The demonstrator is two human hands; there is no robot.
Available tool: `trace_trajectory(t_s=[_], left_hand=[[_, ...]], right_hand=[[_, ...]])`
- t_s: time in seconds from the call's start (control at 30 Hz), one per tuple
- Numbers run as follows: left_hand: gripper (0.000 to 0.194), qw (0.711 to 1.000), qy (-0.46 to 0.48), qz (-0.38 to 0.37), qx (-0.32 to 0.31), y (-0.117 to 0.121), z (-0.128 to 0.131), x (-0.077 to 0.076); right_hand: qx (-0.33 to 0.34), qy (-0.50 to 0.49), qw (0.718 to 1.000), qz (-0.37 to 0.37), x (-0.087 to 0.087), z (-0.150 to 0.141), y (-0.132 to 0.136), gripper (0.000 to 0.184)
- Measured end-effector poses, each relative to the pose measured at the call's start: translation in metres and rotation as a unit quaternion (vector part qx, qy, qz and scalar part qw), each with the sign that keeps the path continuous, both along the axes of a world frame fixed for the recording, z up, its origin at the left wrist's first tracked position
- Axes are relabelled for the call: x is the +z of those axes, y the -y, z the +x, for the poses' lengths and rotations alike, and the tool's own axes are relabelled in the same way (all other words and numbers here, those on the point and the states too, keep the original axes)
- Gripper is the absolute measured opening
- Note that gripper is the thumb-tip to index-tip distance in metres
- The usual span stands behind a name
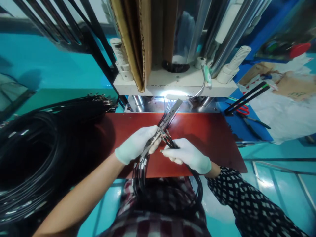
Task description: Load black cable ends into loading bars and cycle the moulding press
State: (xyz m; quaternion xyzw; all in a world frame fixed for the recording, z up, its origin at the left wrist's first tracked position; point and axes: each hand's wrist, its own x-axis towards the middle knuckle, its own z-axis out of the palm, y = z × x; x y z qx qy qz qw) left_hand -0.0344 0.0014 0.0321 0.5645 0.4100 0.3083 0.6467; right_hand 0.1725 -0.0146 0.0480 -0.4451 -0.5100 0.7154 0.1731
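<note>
My left hand (140, 142), in a white glove, is closed around a long grey metal bar (170, 115) with slots along it. The bar slants up and to the right over the red-brown board. My right hand (186, 154), gloved too, grips a bundle of black cables (170, 141) whose small metal ends meet the bar beside my left fingers. Thin wires stick out past the bar's far side. More black cables (141, 171) hang below the bar's lower end, and the bundle loops down over my lap. My fingers hide the exact contact between cable ends and bar.
The red-brown board (209, 138) lies before a press (177, 79) with a bright lamp under its plate. A large coil of black cables (49, 131) fills the left side. Pliers (254, 126) and red-handled scissors (243, 109) lie right, near white plastic bags (283, 112).
</note>
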Motion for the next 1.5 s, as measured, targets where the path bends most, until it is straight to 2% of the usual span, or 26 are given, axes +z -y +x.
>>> trace_trajectory(t_s=[0.1,0.27,0.53,0.7,0.8,1.0,1.13,1.27,1.4,1.5], left_hand=[[0.042,0.998,0.065,-0.003,-0.012,-0.01,0.021,-0.01],[0.035,0.995,0.079,0.001,0.061,-0.008,0.033,-0.028],[0.03,0.99,0.098,-0.019,0.095,0.0,0.043,-0.035],[0.034,0.986,0.028,0.084,0.141,0.003,0.045,-0.037],[0.033,0.986,0.018,0.105,0.13,0.003,0.042,-0.035],[0.035,0.994,0.046,0.047,0.09,0.006,0.04,-0.024],[0.037,0.995,0.085,0.016,0.053,0.008,0.039,-0.023],[0.037,0.996,0.074,0.007,0.051,0.007,0.037,-0.025],[0.037,0.996,0.067,0.016,0.052,0.007,0.035,-0.027],[0.038,0.996,0.063,0.017,0.055,0.007,0.036,-0.026]], right_hand=[[-0.05,0.001,0.999,0.001,-0.008,-0.001,0.003,0.019],[-0.105,0.019,0.994,0.02,-0.018,0.0,0.002,0.02],[-0.096,0.038,0.995,0.007,-0.02,-0.006,-0.004,0.018],[-0.067,0.072,0.991,0.093,-0.027,-0.008,0.0,0.022],[-0.066,0.039,0.991,0.11,-0.03,-0.005,0.005,0.02],[-0.101,-0.038,0.985,0.135,-0.026,0.007,0.006,0.021],[-0.075,-0.092,0.99,0.076,-0.028,0.012,0.001,0.023],[-0.051,-0.134,0.99,-0.01,-0.03,0.017,-0.004,0.028],[-0.018,-0.118,0.992,-0.045,-0.027,0.017,-0.007,0.03],[-0.056,-0.036,0.998,0.016,-0.024,0.013,-0.005,0.025]])
